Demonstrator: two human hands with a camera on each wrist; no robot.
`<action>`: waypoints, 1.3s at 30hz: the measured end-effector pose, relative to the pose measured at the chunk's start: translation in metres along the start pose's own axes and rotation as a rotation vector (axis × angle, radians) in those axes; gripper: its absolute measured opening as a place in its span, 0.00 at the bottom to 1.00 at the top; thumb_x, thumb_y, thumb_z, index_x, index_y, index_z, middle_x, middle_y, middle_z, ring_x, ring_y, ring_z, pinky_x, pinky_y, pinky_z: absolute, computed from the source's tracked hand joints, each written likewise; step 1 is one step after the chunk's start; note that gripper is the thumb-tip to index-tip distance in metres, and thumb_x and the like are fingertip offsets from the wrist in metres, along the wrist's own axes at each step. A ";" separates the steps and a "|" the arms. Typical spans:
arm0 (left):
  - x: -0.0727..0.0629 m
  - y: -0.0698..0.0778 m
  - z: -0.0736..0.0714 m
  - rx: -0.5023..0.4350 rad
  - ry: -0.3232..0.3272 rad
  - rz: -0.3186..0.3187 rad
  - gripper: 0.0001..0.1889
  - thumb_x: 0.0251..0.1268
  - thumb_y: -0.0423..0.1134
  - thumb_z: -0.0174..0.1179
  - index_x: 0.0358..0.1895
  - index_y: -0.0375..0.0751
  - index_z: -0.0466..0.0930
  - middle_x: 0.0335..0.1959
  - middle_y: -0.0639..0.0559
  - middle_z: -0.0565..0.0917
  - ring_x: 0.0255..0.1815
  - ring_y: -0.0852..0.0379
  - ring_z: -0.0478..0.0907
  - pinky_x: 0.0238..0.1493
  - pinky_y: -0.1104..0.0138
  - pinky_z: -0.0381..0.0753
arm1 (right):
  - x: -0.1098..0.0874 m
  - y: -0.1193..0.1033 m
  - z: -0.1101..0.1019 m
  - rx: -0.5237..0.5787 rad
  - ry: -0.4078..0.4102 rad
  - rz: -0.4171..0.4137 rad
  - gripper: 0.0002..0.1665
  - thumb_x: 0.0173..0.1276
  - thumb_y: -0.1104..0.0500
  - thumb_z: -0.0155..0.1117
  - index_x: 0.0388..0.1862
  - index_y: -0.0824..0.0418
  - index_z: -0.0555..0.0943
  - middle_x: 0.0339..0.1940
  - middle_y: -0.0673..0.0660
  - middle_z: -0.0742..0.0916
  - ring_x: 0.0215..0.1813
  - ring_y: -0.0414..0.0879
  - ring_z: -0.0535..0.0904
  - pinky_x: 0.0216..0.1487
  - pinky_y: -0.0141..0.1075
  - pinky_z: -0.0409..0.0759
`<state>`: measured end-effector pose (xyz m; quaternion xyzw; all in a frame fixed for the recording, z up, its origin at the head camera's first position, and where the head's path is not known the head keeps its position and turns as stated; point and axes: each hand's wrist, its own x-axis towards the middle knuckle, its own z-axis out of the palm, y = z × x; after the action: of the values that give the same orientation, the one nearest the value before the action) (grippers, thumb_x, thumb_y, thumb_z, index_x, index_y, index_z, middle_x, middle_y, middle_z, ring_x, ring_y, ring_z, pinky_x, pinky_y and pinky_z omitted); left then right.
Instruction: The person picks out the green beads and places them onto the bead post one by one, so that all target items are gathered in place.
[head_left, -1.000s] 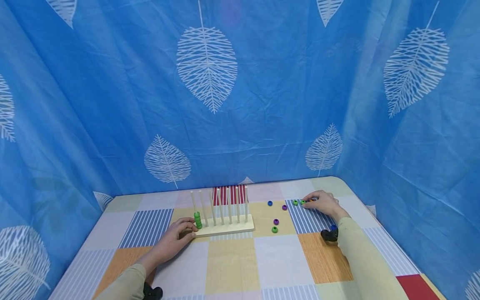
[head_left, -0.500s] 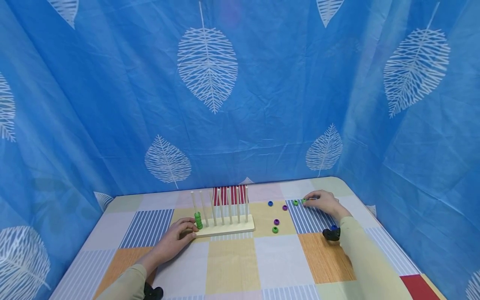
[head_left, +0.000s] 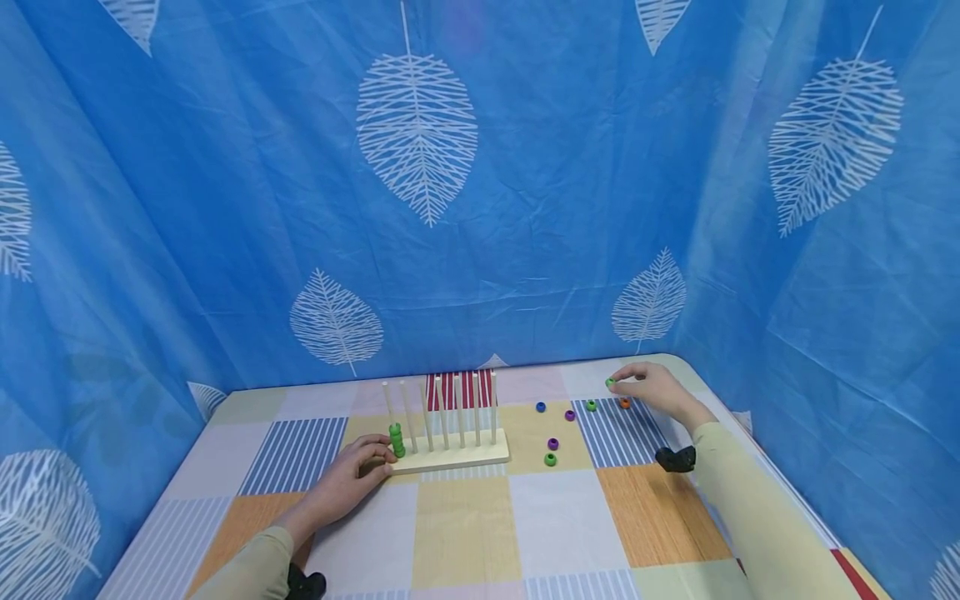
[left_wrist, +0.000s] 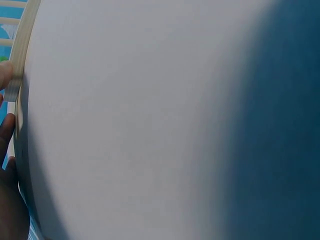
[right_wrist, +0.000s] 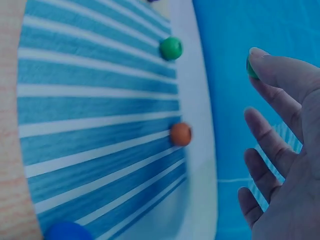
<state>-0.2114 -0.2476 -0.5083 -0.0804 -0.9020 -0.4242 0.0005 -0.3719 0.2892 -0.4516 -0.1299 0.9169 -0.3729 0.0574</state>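
A pale wooden peg stand (head_left: 450, 457) has a row of upright pegs. Several green beads (head_left: 397, 441) are stacked on its leftmost peg. My left hand (head_left: 356, 475) grips the left end of the stand's base; the left wrist view catches only part of that hand (left_wrist: 12, 200) at its edge. At the far right, my right hand (head_left: 652, 390) pinches a green bead (head_left: 611, 383) between thumb and index finger, raised above the table. In the right wrist view, the other fingers (right_wrist: 262, 170) are spread apart from that bead (right_wrist: 251, 69).
On the patchwork tablecloth (head_left: 465, 533) lie an orange bead (head_left: 625, 403), a green bead (head_left: 591, 406), purple beads (head_left: 570, 415) and a blue bead (head_left: 541, 407). Another blue bead (right_wrist: 68, 231) shows in the right wrist view. A blue curtain (head_left: 525, 208) hangs behind the table.
My right hand has lifted a green bead off the cloth and moved it up and slightly right, uncovering the orange bead. My left hand stays at the peg stand.
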 end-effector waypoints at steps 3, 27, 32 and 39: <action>0.000 -0.001 0.000 0.003 -0.002 -0.001 0.02 0.74 0.43 0.64 0.44 0.54 0.83 0.67 0.50 0.74 0.73 0.41 0.65 0.72 0.41 0.64 | -0.001 -0.010 -0.004 0.002 -0.008 -0.020 0.29 0.71 0.40 0.68 0.59 0.60 0.83 0.68 0.68 0.77 0.74 0.70 0.63 0.69 0.67 0.65; 0.000 -0.001 -0.001 0.010 -0.006 0.000 0.02 0.74 0.43 0.64 0.44 0.54 0.83 0.67 0.49 0.74 0.73 0.41 0.66 0.73 0.41 0.63 | -0.012 -0.094 -0.011 -0.039 -0.047 -0.230 0.21 0.70 0.39 0.68 0.54 0.49 0.86 0.58 0.55 0.83 0.68 0.62 0.70 0.60 0.66 0.73; 0.001 -0.001 0.000 0.008 -0.009 0.003 0.02 0.74 0.42 0.64 0.44 0.55 0.83 0.67 0.49 0.74 0.73 0.41 0.66 0.73 0.41 0.63 | -0.014 -0.111 -0.010 -0.048 -0.052 -0.256 0.18 0.70 0.40 0.70 0.52 0.47 0.87 0.55 0.51 0.83 0.66 0.59 0.69 0.62 0.66 0.68; 0.000 0.000 -0.001 0.008 -0.007 0.002 0.02 0.74 0.42 0.64 0.44 0.54 0.83 0.67 0.49 0.74 0.73 0.40 0.66 0.73 0.41 0.63 | -0.014 -0.133 -0.007 -0.045 -0.072 -0.296 0.17 0.67 0.40 0.72 0.49 0.44 0.88 0.55 0.48 0.83 0.66 0.59 0.68 0.60 0.63 0.70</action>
<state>-0.2112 -0.2481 -0.5077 -0.0828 -0.9036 -0.4203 -0.0019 -0.3337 0.2069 -0.3534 -0.2781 0.8932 -0.3519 0.0317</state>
